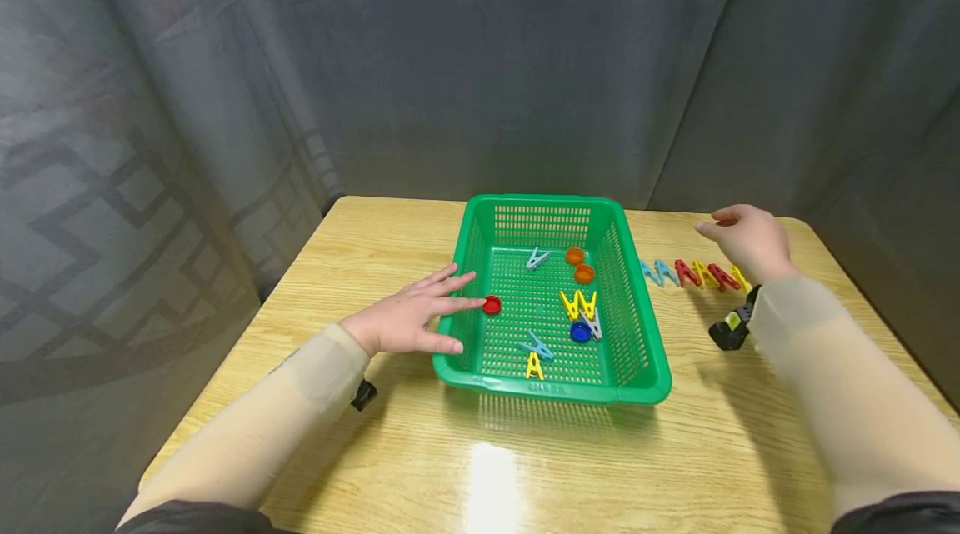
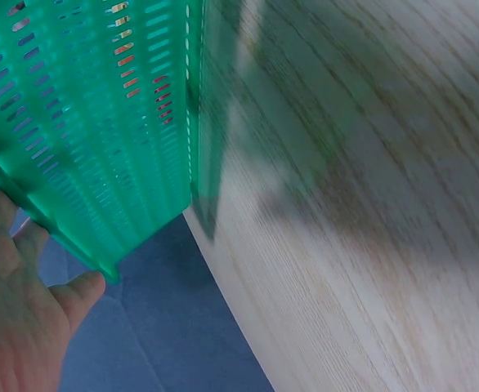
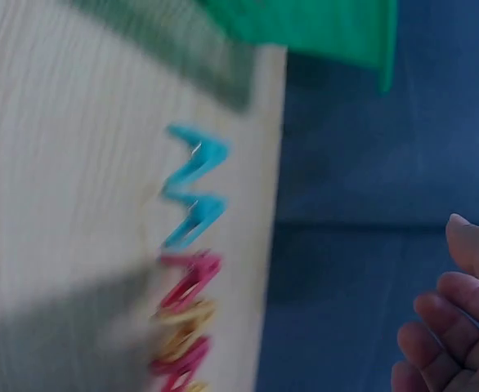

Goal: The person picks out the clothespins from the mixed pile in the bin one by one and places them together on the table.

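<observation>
Left hand (image 1: pixel 408 319) lies with straight, spread fingers against the left wall of the green basket (image 1: pixel 628 326), fingertips over the rim near a red cap (image 1: pixel 492 305); it holds nothing. Right hand (image 1: pixel 746 241) hovers with loosely relaxed fingers, holding nothing, above the far end of a row of clothes pegs (image 1: pixel 693 274) on the bench (image 1: pixel 390 451).

Inside the basket I count one red cap, two orange caps (image 1: pixel 580 265), one blue cap (image 1: pixel 580 331), and six pegs: two pale blue, three yellow, one grey. The row outside holds six pegs: two blue, two red, two yellow, touching or just beside one another.

The row lies between the basket's right wall and the bench's right edge. Bare bench opens in front of the basket and to its left.
</observation>
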Available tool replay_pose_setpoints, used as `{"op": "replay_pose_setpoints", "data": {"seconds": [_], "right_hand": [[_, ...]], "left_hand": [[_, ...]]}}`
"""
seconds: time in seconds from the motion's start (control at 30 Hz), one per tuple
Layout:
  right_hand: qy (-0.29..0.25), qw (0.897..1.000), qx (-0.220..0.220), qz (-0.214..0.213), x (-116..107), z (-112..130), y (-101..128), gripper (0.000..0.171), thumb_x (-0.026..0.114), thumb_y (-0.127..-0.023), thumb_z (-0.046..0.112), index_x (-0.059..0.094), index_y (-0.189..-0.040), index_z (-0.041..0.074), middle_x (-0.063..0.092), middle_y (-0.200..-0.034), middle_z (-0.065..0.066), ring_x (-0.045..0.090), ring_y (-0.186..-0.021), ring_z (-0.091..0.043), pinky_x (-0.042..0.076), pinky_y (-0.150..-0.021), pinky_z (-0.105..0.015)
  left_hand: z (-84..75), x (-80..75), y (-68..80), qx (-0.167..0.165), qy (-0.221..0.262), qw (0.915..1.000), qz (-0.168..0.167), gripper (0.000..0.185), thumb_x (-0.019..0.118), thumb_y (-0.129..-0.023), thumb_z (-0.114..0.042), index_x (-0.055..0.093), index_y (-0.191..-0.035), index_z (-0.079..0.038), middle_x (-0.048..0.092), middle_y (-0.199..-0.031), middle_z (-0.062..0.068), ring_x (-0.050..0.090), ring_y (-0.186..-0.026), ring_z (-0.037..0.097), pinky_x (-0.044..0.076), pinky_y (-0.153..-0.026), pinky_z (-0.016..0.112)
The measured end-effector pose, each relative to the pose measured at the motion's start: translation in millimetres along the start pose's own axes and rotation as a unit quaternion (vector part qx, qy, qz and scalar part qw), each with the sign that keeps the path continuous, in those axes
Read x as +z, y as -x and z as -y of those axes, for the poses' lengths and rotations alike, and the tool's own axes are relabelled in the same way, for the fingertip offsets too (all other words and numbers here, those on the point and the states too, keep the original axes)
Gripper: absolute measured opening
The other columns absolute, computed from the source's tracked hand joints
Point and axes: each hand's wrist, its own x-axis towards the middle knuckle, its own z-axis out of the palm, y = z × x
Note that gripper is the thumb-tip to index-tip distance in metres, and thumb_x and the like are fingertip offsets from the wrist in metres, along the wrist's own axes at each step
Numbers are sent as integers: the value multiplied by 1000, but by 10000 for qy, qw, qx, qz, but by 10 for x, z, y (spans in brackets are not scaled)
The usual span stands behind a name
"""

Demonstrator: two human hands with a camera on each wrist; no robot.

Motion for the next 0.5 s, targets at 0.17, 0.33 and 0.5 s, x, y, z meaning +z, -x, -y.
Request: {"op": "replay_pose_setpoints", "data": {"seconds": [0.17, 0.33, 0.5], "right_hand": [[-40, 9991, -419, 54, -30, 288, 43, 69, 49, -95, 53, 48, -132, -5, 48, -127, -30, 48, -107, -45, 45, -84, -58], [-110, 9971, -751, 41, -26, 577, 107, 66, 53, -94, 52, 50, -131, -2, 51, -127, -26, 50, -107, -42, 45, -84, -55], [-198, 9950, -979, -30, 17, 858, 182, 60, 57, -93, 48, 54, -129, 1, 54, -126, -22, 52, -106, -38, 45, -84, -52]], "left_hand": [[2, -1, 1, 17, -16, 10000, -17, 70, 59, -87, -58, 40, -148, -28, 10, -161, -5, -4, -147, 23, 12, -114, 55], [-5, -7, 6, 20, -10, 10000, -9, 70, 60, -87, -57, 40, -148, -29, 11, -161, -2, -4, -147, 23, 12, -114, 55], [-9, -4, 13, -5, 11, 10000, -23, 68, 64, -88, -51, 40, -148, -29, 13, -161, 1, -4, -147, 24, 13, -113, 57]]}}
